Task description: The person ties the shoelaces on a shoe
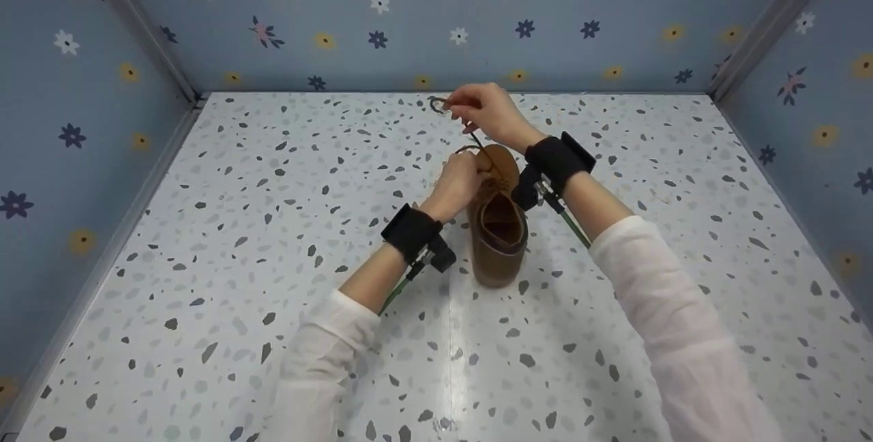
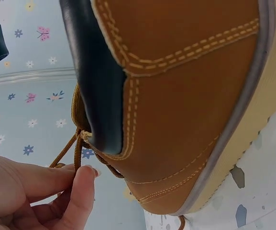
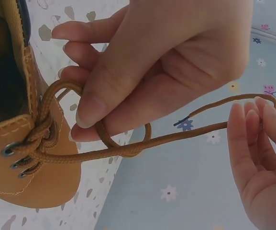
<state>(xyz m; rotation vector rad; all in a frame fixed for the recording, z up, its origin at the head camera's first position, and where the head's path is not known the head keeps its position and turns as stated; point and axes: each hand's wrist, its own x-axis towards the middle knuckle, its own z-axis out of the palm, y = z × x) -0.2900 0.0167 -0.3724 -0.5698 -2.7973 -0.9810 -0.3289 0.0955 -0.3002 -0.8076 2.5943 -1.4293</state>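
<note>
A brown lace-up shoe [image 1: 496,268] with a dark padded collar stands on the speckled surface, toe away from me. My left hand [image 1: 458,184] is just over its laces. In the right wrist view this same hand [image 3: 166,62] pinches a loop of brown shoelace [image 3: 61,85] between thumb and finger, close above the eyelets. Farther out, beyond the toe, my right hand [image 1: 492,113] pinches another stretch of shoelace [image 3: 181,136] drawn taut from the shoe. Past the right fingers [image 3: 240,143] the lace end bends back, its dark tip [image 3: 182,121] hanging free.
The shoe stands on a white table [image 1: 273,278] with grey flecks. Blue flower-patterned panels [image 1: 409,19] rise at its back and both sides. Black straps with small cameras [image 1: 415,234] sit on both wrists, with green cables along the forearms.
</note>
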